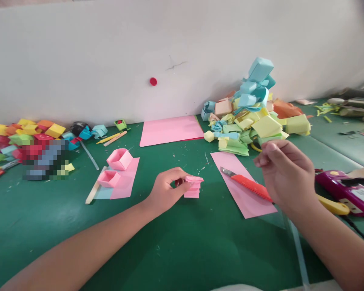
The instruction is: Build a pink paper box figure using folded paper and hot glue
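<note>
Pinching folded pink paper (193,191) at edge, L hand (169,189); R hand (289,176) loosely curled, hold unclear; green tabletop (218,238) betw.

The folded paper (193,191) is pink, the tabletop (182,246) green, the knife handle (251,186) red, the power strip (335,182) purple; the partly blurred left pile (28,130) seems mostly yellow, red and orange.

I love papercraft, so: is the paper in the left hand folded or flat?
Folded: the pink paper in the left hand shows stepped layers, not one flat sheet.
</note>
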The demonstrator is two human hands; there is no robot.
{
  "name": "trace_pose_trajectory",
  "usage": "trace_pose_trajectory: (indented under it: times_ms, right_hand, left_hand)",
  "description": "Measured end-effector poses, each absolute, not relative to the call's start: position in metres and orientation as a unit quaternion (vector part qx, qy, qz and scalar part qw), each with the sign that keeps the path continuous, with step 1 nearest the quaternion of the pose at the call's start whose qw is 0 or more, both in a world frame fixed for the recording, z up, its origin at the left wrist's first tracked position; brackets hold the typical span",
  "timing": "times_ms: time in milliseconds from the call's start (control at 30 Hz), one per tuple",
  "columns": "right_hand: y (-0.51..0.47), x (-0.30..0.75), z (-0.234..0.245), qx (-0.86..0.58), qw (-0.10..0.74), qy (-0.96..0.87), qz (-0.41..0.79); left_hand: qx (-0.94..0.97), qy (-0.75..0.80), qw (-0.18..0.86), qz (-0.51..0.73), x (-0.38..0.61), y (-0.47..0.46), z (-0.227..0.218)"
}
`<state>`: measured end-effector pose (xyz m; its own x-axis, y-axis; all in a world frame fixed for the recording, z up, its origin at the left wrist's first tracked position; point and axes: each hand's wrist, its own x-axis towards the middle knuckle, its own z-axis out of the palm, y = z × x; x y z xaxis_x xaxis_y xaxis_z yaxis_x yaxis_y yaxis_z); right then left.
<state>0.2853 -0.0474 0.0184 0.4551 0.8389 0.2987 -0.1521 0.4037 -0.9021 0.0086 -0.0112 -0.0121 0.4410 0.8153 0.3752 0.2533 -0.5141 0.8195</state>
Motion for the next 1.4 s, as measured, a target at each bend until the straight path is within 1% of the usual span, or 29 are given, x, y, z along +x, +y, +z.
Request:
trace_pose_trajectory:
  times_ms: [100, 167, 233, 300, 400, 467, 533, 633, 767, 933, 1067, 1267, 1400]
  right_hand:
    - [-0.046, 0.287, 0.016, -0.425, 0.743, -0.409, 0.316]
    - [-0.046, 0.288, 0.011, -0.440, 0.716, -0.449, 0.303]
    - [-0.047, 0.288, 0.007, -0.473, 0.648, -0.514, 0.305]
    - [-0.050, 0.285, 0.004, -0.492, 0.553, -0.597, 0.309]
    - [-0.057, 0.273, 0.002, -0.475, 0.425, -0.710, 0.301]
    - [-0.060, 0.263, 0.001, -0.459, 0.370, -0.746, 0.310]
    - [-0.063, 0.255, -0.001, -0.449, 0.341, -0.762, 0.319]
    - [-0.063, 0.248, -0.004, -0.441, 0.328, -0.774, 0.314]
    - [-0.062, 0.246, -0.007, -0.431, 0.332, -0.782, 0.305]
    - [-0.063, 0.243, -0.007, -0.438, 0.353, -0.766, 0.311]
    - [-0.062, 0.241, -0.007, -0.442, 0.364, -0.747, 0.338]
    - [-0.059, 0.242, -0.008, -0.422, 0.386, -0.714, 0.404]
    - [-0.058, 0.245, -0.005, -0.408, 0.425, -0.668, 0.455]
  left_hand:
    - [0.767, 0.349, 0.353, 0.407, 0.009, -0.011, -0.012]
    - [0.766, 0.339, 0.353, 0.417, 0.009, -0.010, -0.012]
    - [0.769, 0.319, 0.351, 0.430, 0.009, -0.010, -0.011]
    - [0.776, 0.299, 0.345, 0.435, 0.009, -0.009, -0.010]
    - [0.797, 0.279, 0.329, 0.424, 0.008, -0.009, -0.010]
    - [0.811, 0.263, 0.316, 0.416, 0.007, -0.009, -0.010]
    - [0.820, 0.249, 0.307, 0.414, 0.007, -0.009, -0.010]
    - [0.819, 0.238, 0.318, 0.414, 0.008, -0.009, -0.010]
    - [0.817, 0.237, 0.344, 0.397, 0.010, -0.011, -0.010]
    - [0.831, 0.218, 0.312, 0.406, 0.011, -0.014, -0.009]
    - [0.830, 0.217, 0.294, 0.422, 0.013, -0.017, -0.008]
    - [0.815, 0.233, 0.314, 0.428, 0.017, -0.028, -0.009]
    - [0.820, 0.218, 0.318, 0.423, 0.018, -0.033, -0.008]
